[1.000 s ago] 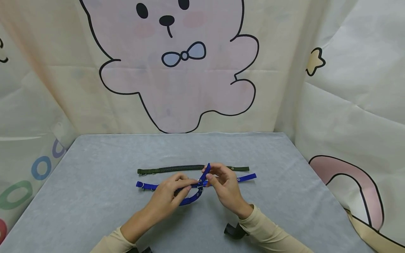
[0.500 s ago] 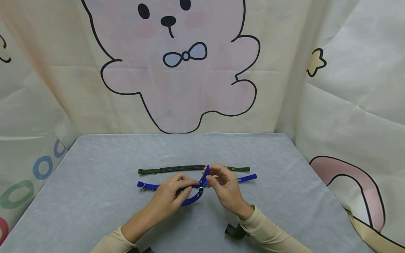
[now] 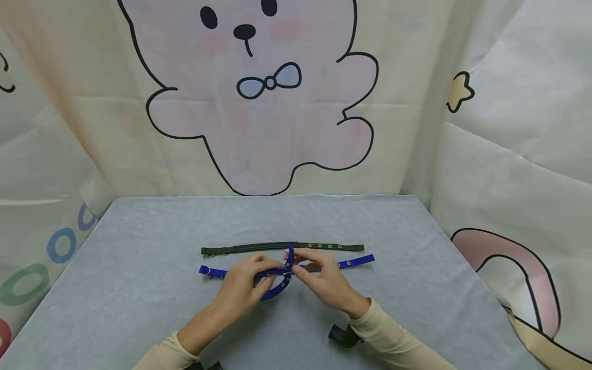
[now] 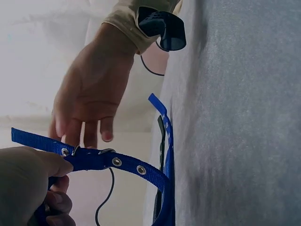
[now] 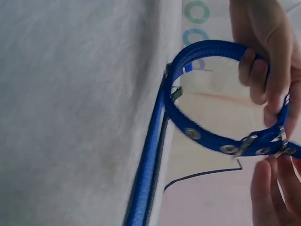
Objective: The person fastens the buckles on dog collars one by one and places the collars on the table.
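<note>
A blue pet collar (image 3: 278,292) is curved into a loop, its strap passing through the metal buckle (image 5: 282,136). My left hand (image 3: 241,283) grips it beside the buckle. My right hand (image 3: 329,283) is at the free strap end (image 4: 35,139), which stands upright between thumb and fingertips in the head view. In the right wrist view the right fingertips (image 5: 263,186) touch the strap just under the buckle. Metal eyelets line the loop (image 5: 207,139). Part of the collar is hidden behind the left fingers.
Behind the hands, a second blue collar (image 3: 358,261) lies stretched flat across the grey tabletop (image 3: 152,226). Farther back and parallel lies a dark green collar (image 3: 265,247). A black wrist device (image 3: 343,336) sits by the right sleeve. Printed curtains surround the table.
My right hand has shifted left toward the left hand. The free strap end has swung from leaning right to nearly upright. The left hand has barely moved.
</note>
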Demonstrator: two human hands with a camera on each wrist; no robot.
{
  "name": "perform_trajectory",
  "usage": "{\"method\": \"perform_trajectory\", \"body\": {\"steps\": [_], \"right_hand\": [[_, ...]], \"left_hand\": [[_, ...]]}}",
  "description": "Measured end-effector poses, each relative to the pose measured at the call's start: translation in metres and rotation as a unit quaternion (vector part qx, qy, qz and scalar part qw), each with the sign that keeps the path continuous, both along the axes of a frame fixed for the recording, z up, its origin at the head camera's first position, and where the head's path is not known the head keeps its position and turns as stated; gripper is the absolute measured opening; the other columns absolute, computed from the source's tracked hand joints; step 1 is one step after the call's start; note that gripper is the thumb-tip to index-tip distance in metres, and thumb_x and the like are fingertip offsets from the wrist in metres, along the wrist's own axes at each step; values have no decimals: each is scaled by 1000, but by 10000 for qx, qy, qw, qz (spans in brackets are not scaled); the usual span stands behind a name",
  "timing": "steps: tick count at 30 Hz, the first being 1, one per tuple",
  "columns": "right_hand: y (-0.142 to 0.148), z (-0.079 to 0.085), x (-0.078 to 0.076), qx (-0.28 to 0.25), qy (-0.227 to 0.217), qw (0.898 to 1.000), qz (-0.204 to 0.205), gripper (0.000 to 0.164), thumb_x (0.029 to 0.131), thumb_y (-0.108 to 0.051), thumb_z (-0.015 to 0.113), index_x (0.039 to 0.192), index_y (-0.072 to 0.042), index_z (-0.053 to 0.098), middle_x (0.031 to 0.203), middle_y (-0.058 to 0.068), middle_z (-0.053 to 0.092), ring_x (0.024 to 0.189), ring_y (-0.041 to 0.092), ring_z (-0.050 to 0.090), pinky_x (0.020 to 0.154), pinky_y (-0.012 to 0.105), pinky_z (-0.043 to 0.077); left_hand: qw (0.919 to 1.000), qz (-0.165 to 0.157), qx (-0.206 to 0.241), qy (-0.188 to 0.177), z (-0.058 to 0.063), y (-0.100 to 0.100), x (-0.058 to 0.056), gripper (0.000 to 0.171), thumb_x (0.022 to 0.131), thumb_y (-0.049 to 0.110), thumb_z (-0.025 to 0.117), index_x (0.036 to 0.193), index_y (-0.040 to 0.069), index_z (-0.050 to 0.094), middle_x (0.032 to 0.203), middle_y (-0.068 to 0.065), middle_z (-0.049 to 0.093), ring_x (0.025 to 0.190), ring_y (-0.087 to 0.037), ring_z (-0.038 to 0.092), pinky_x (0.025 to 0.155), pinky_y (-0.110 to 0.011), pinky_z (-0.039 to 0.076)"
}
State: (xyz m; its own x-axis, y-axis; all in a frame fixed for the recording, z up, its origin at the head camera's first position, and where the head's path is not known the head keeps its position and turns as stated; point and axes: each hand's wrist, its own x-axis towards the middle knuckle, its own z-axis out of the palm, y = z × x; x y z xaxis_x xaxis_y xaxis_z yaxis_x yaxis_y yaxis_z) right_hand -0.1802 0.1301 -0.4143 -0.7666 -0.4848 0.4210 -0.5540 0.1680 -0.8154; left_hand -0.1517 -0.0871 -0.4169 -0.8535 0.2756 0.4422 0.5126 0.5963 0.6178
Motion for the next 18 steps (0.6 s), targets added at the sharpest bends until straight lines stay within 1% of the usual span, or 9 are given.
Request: {"method": "perform_trajectory", "body": {"steps": [3, 8, 11, 14, 16, 18], "right_hand": [[1, 0, -2, 229, -174, 9996, 53, 34, 102, -5, 57, 135, -5, 64, 124, 19, 71, 106, 16, 69, 79, 30, 60], [1, -1, -3, 247, -88, 9997, 26, 30, 101, -4, 58, 130, -3, 67, 118, 21, 72, 104, 16, 69, 77, 30, 60], [1, -1, -2, 274, -91, 9996, -14, 29, 101, -6, 59, 129, -4, 68, 118, 19, 73, 104, 15, 68, 78, 31, 59], [1, 0, -1, 359, -139, 9993, -31, 31, 101, -8, 61, 132, -5, 66, 122, 18, 71, 106, 17, 68, 82, 31, 59], [1, 0, 1, 415, -149, 9990, -53, 35, 101, -9, 62, 135, -6, 64, 125, 18, 69, 107, 19, 67, 84, 31, 58], [0, 1, 2, 446, -82, 9989, -96, 37, 101, -9, 62, 137, -5, 62, 125, 19, 69, 106, 19, 67, 84, 31, 58]], "left_hand": [[9999, 28, 89, -48, 1, -1, -1, 21, 88, 9, 77, 105, 21, 80, 96, 11, 66, 68, -1, 46, 57, -17, 40], [9999, -121, 24, -100, 0, -2, -1, 22, 88, 8, 77, 105, 22, 80, 95, 10, 65, 69, -1, 46, 58, -18, 40], [9996, -223, -31, -142, 0, -3, -2, 24, 88, 7, 77, 106, 22, 79, 95, 9, 65, 69, 1, 43, 58, -18, 39], [9994, -211, -79, -279, 1, -3, -2, 23, 88, 7, 76, 106, 21, 79, 95, 9, 64, 68, 2, 43, 57, -18, 39], [9990, -193, -67, -393, 2, -3, -2, 23, 88, 8, 76, 106, 21, 79, 97, 9, 66, 69, 1, 45, 59, -18, 41], [9988, -187, -40, -456, 3, -3, -2, 22, 88, 8, 77, 106, 21, 78, 99, 9, 68, 75, 0, 53, 64, -20, 47]]}}
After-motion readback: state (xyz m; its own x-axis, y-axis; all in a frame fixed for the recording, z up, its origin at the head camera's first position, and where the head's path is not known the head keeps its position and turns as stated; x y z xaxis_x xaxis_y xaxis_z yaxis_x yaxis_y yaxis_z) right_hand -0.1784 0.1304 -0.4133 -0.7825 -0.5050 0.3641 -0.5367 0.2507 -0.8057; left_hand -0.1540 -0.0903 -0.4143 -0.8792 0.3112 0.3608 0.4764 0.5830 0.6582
